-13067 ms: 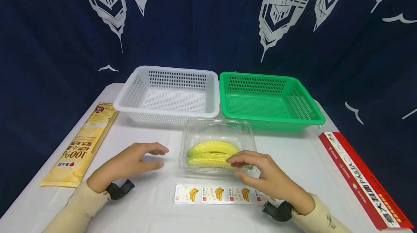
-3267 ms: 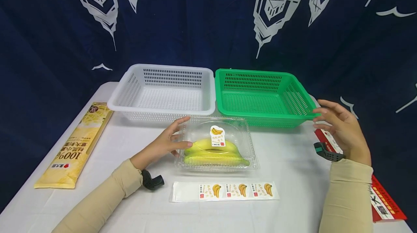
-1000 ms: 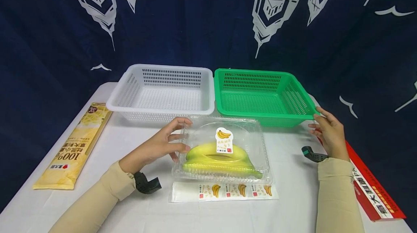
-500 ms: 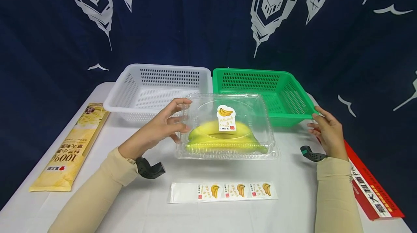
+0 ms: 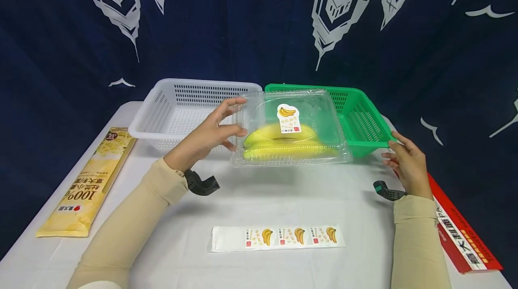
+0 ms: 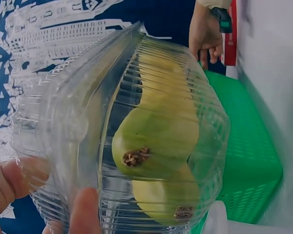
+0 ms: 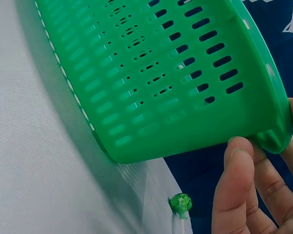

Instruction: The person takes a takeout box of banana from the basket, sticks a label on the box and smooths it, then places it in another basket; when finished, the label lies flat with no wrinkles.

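My left hand [image 5: 206, 134] grips the left edge of a clear plastic clamshell box [image 5: 323, 120], thumb in front and fingers behind. The box hangs above the table, tilted, overlapping the green basket [image 5: 364, 131] in the head view. Through its wall in the left wrist view show bananas [image 6: 156, 131], stem or tip ends toward the camera. A white banana label [image 5: 289, 119] sits on the lid. My right hand [image 5: 410, 165] pinches the basket's near right rim corner; thumb and fingers [image 7: 234, 180] show there in the right wrist view.
A white basket [image 5: 151, 113] stands left of the green one. A strip of banana labels [image 5: 228, 239] lies at the front. To the left is a yellow pasta packet [image 5: 87, 185], to the right a red pasta box [image 5: 465, 239], partly behind the right arm.
The labels strip has one fewer label, and one is on the lid. My left hand has raised the box off the table toward the green basket; my right hand has taken hold of its rim.
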`<state>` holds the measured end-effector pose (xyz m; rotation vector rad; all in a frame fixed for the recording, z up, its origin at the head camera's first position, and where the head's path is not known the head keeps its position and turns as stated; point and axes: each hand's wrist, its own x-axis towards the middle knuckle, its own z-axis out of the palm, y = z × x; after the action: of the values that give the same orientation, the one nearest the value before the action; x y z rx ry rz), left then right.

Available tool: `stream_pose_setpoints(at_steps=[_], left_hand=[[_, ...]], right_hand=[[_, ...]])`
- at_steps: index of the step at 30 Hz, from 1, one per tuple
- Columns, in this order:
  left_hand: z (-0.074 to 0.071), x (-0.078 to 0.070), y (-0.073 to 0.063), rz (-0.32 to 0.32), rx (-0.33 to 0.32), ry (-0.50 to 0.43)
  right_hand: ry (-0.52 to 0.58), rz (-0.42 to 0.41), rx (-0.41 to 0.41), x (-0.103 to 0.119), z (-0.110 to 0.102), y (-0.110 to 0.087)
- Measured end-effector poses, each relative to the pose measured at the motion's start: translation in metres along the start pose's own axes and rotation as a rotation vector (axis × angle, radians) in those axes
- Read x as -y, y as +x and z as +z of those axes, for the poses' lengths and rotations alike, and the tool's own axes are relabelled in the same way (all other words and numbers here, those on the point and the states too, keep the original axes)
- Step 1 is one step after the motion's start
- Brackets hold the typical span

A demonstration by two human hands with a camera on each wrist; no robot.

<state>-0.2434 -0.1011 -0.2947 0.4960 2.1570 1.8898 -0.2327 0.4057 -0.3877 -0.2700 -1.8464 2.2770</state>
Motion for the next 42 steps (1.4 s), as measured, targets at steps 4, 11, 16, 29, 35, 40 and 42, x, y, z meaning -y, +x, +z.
stream_pose_setpoints(at_steps=[4,11,16,29,35,40,42], left_hand=[[0.002,-0.005,0.011,-0.003,-0.025,0.0],[0.007,-0.009,0.032,0.011,-0.068,-0.035],[0.014,-0.009,0.046,0.031,-0.118,-0.074],[0.036,-0.007,0.086,0.02,-0.189,-0.181],[0.046,-0.002,0.1,0.001,-0.18,-0.18],[0.054,0.002,0.111,-0.007,-0.174,-0.185],[0.057,0.004,0.115,-0.015,-0.173,-0.193]], right_hand=[[-0.002,-0.004,-0.005,0.0,0.0,0.0],[-0.004,-0.001,-0.01,0.0,0.001,0.0],[-0.002,-0.003,-0.004,0.0,0.001,0.001],[-0.024,-0.01,-0.022,-0.001,0.002,-0.001],[-0.013,-0.009,-0.017,-0.001,0.001,0.0],[-0.001,-0.006,-0.015,-0.001,0.001,0.001],[0.0,-0.003,-0.016,-0.001,0.001,0.001]])
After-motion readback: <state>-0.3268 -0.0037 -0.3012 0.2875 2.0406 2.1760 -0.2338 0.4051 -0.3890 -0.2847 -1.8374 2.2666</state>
